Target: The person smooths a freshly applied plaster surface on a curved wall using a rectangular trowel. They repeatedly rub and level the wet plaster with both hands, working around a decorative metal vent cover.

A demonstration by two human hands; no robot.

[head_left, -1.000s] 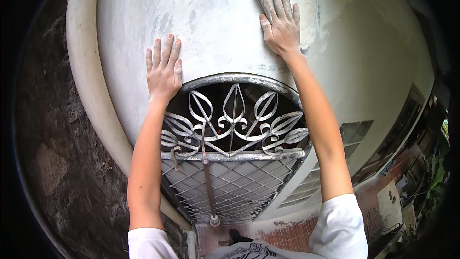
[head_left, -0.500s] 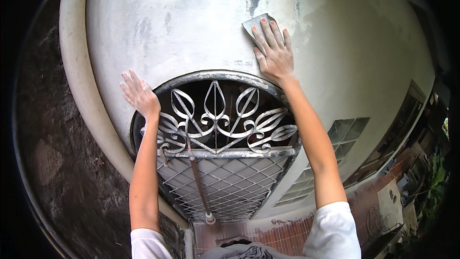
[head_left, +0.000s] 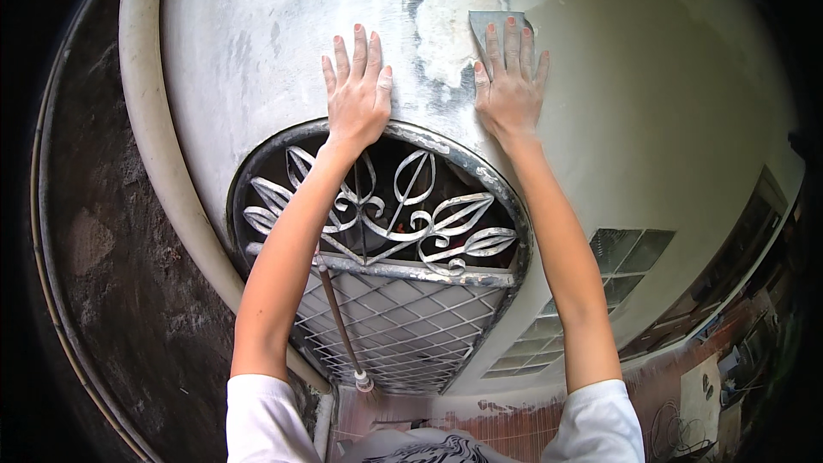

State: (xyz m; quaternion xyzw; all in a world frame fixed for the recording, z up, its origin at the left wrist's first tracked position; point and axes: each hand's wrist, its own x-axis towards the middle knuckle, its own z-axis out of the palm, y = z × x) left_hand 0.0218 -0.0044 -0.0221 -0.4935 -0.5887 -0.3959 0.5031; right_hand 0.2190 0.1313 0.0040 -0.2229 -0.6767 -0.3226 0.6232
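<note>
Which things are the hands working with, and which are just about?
Being used:
- grey sheet, under the right hand
- pale wall, with the left hand spread flat

Just about:
- brown pole
- metal gate
- glass panes

Outside of somebody's home, I'd say, maybe patio side. From my remote seat I see pale wall [head_left: 634, 120] with worn, patchy finish, arched metal grille [head_left: 399, 273] with leaf-shaped scrollwork over diamond lattice, paned window [head_left: 645, 250] off to right. Reddish floor [head_left: 514, 433] down below, pale pipe [head_left: 144, 94] along left, rough dark surface [head_left: 111, 249] past it. Jumbled clutter [head_left: 759, 347] lower right, pretty house-like to me.
</note>
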